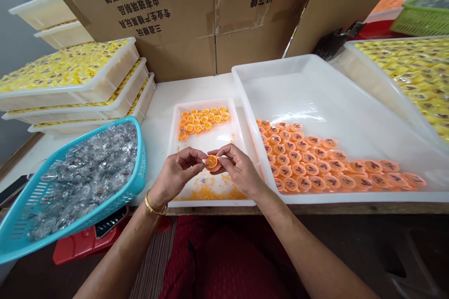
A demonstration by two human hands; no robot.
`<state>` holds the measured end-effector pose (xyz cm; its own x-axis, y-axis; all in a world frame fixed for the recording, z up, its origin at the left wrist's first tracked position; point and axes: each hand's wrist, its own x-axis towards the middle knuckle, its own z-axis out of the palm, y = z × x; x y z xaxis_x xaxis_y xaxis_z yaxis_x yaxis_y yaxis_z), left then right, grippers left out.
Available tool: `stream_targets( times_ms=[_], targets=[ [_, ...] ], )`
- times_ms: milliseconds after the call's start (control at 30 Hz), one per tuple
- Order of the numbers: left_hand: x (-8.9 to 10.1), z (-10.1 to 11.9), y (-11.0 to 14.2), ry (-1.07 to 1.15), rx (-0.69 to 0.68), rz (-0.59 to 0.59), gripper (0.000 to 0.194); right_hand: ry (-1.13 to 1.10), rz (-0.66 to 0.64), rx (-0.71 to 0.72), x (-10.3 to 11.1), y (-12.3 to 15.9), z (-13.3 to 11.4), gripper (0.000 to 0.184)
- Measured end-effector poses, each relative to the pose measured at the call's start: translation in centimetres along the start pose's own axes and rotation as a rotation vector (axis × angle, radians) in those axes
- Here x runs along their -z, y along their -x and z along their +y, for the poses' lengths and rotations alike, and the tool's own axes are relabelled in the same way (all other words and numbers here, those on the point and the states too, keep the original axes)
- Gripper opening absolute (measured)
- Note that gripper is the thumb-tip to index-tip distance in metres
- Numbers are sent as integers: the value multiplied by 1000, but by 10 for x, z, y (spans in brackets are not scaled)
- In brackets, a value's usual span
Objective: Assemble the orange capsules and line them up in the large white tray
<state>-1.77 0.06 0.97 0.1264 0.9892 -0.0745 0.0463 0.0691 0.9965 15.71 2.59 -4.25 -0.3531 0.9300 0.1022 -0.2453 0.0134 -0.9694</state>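
Note:
Both hands meet over a small white tray (242, 124), pinching one small orange cup (211, 162) between them. My left hand (178, 170), with a gold bangle at the wrist, grips the cup's left edge with thumb and fingertips. On its right side, my right hand (240, 166) is closed on the same cup. Orange-yellow filling shows in the cup's round opening. Behind the hands, several filled orange cups (201, 120) stand grouped at the tray's far end. Orange crumbs (213, 191) lie scattered along its near end.
To the right, a large white tray (291, 74) holds rows of orange cups with dark-printed tops (312, 168). A blue basket (140, 159) of clear plastic lids is at left. Stacked trays of yellow pieces (70, 67) stand behind it. Cardboard (189, 23) walls the back.

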Motion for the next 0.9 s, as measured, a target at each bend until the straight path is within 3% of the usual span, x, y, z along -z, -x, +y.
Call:
stream_targets(
  times_ms=[200, 400, 567, 700, 900],
  targets=[
    [2, -2, 6, 51, -42, -4, 11, 11, 26, 8, 0, 0, -1, 20],
    [8, -3, 9, 266, -36, 73, 11, 14, 45, 6, 0, 0, -2, 21],
    [12, -5, 9, 298, -33, 112, 13, 10, 45, 11, 0, 0, -1, 21],
    [8, -3, 5, 228, 10, 71, 14, 13, 33, 10, 0, 0, 0, 20],
    [-4, 10, -14, -115, 91, -41, 19, 8, 9, 4, 1, -1, 4, 15]
  ],
)
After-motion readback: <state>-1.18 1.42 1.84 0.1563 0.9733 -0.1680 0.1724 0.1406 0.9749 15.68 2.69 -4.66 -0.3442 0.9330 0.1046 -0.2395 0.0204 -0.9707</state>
